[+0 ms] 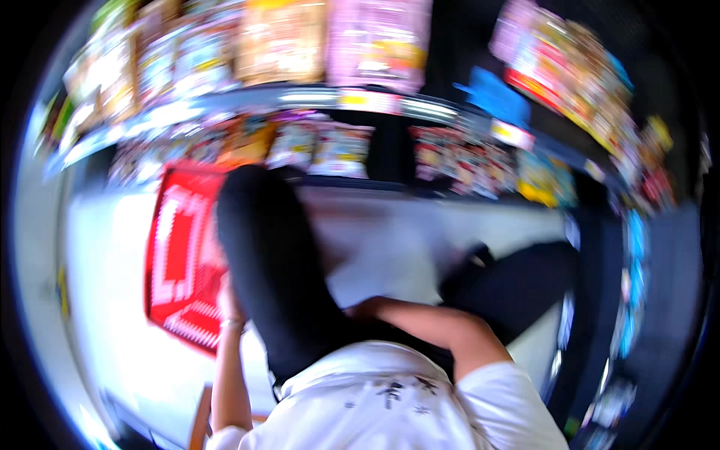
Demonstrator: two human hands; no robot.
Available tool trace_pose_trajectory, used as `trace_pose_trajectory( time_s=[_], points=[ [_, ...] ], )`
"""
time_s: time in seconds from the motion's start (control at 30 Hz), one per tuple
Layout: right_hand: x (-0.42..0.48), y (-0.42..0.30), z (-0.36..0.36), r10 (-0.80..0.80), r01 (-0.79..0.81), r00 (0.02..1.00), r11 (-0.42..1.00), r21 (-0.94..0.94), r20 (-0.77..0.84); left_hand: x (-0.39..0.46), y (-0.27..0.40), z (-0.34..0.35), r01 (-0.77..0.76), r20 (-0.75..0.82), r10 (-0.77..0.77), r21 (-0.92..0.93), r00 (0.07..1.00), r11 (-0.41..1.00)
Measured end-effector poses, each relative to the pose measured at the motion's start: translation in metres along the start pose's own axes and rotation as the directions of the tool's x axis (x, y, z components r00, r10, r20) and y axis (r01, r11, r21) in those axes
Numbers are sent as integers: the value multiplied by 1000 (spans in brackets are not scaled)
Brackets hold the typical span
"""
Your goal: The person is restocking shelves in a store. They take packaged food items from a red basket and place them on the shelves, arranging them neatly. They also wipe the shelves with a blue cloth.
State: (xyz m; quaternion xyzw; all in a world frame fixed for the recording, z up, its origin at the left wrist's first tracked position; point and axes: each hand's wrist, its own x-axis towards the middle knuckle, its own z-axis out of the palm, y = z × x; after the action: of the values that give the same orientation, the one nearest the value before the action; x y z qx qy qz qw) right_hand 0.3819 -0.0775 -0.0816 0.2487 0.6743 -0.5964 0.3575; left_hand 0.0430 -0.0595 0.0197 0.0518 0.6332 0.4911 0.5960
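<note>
A red plastic shopping basket [183, 247] stands on the pale floor to my left, with its slatted inner walls showing. My left hand [229, 301] hangs between the basket's right side and my left leg. It is blurred, and I cannot tell whether its fingers grip the rim. Bent across my body, my right arm brings my right hand [365, 308] against my inner thigh. Most of its fingers are hidden against my dark trousers [275, 264].
Ahead, a store shelf [225, 101] carries snack-like packets on two levels. A blue object [498, 98] is at its edge, beside price tags [368, 101]. More packages [568, 79] line the shelf at right. A wooden piece [201, 416] shows at lower left.
</note>
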Motion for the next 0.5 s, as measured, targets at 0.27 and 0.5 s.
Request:
trace_pose_trajectory(
  time_s=[0.27,0.5],
  points=[
    [-9,6,2,-6,-12,988,994,112,154,64,-11,-29,-216,267,344,960,900,-180],
    [4,13,-6,-132,18,939,942,336,319,44,-11,-39,-200,181,476,980,860,-11]
  ],
)
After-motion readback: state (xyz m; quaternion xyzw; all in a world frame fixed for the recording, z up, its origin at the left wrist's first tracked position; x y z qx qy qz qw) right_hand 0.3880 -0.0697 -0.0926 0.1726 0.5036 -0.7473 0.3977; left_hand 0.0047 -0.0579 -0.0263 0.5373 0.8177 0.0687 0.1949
